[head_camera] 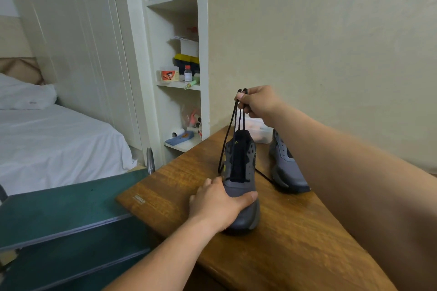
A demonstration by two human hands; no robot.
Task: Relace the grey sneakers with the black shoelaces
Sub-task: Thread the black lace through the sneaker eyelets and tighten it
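A grey sneaker (240, 168) stands on the wooden table (295, 231), toe toward me. My left hand (220, 203) grips its toe, thumb across the front. My right hand (257, 101) is raised above the shoe's tongue and pinches a black shoelace (233, 125), whose strands run taut from my fingers down to the shoe's lower eyelets. The second grey sneaker (283, 168) stands to the right, partly hidden behind my right forearm. A loose black lace end (263, 176) lies on the table between the two shoes.
A clear plastic box (257, 131) sits at the table's far edge by the wall. White shelves (182, 78) with small items stand behind the table. A green board (59, 208) adjoins the table's left side, and a bed (47, 137) lies beyond.
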